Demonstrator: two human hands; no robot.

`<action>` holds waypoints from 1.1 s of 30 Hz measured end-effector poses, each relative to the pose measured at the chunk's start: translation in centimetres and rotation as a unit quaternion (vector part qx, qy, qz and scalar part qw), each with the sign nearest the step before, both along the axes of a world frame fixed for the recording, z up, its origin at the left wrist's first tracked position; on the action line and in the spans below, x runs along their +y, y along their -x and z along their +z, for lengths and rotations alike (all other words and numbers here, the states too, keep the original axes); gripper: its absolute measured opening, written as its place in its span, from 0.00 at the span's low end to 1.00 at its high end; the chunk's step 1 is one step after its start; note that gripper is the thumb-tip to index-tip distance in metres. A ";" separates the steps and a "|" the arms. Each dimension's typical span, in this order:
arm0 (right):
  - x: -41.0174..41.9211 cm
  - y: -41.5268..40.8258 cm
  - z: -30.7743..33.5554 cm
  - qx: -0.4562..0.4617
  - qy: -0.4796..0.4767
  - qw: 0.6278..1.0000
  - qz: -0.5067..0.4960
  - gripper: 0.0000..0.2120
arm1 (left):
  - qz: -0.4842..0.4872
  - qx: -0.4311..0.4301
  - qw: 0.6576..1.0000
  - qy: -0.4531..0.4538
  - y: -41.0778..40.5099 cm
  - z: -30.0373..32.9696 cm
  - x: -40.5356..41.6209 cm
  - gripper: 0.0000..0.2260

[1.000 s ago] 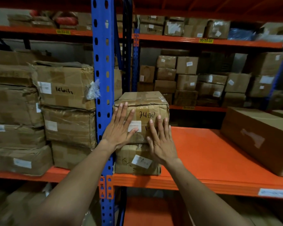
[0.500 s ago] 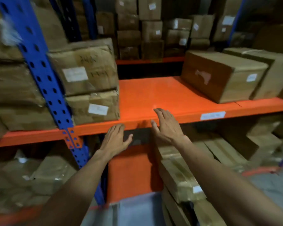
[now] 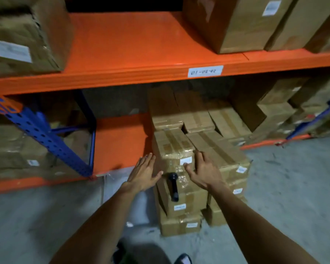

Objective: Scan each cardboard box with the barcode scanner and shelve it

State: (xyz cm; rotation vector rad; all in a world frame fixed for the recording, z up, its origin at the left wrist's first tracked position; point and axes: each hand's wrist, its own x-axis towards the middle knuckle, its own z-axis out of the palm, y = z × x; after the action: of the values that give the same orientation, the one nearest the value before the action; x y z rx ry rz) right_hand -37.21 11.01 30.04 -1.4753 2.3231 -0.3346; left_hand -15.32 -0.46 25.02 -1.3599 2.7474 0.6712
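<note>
A taped cardboard box (image 3: 172, 149) with a white label tops a stack standing on the floor in front of the rack. My right hand (image 3: 202, 171) rests on its near right corner, fingers spread. My left hand (image 3: 144, 173) hovers open just left of the box, not clearly touching it. A black barcode scanner (image 3: 173, 185) lies on the front of the stack between my hands, held by neither. The orange shelf (image 3: 126, 46) above has bare room in its middle.
More taped boxes (image 3: 223, 155) are stacked to the right and behind, on the floor and low shelf. Large boxes (image 3: 234, 25) stand on the upper shelf at right, others (image 3: 23, 37) at left. A blue upright (image 3: 44, 138) slants at left. Grey floor lies around.
My view has dropped from the shelved boxes to the floor stack. Both hands left the shelf edge and came down to the top box of the stack.
</note>
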 end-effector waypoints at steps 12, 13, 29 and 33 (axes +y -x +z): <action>-1.7 -0.4 -19.7 -0.087 -0.085 0.992 -0.026 0.33 | -0.071 -0.032 0.997 -0.002 7.6 -17.0 -6.9 0.33; -2.3 -0.6 -21.5 -0.087 -0.090 0.992 -0.027 0.34 | -0.081 -0.034 0.996 0.003 8.0 -18.6 -7.7 0.33; -7.1 -3.4 -34.6 -0.160 -0.111 0.965 -0.177 0.35 | -0.057 0.030 0.998 0.015 10.9 -29.5 -12.7 0.26; -6.0 -3.4 -33.7 -0.187 -0.049 0.954 -0.228 0.33 | -0.038 -0.005 0.999 0.022 11.4 -28.9 -12.7 0.26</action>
State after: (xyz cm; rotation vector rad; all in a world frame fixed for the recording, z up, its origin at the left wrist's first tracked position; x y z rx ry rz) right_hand -33.85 4.97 -3.70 -0.7323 2.2958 -0.5568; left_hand -26.71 -13.20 -3.86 -1.2559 2.8055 0.6023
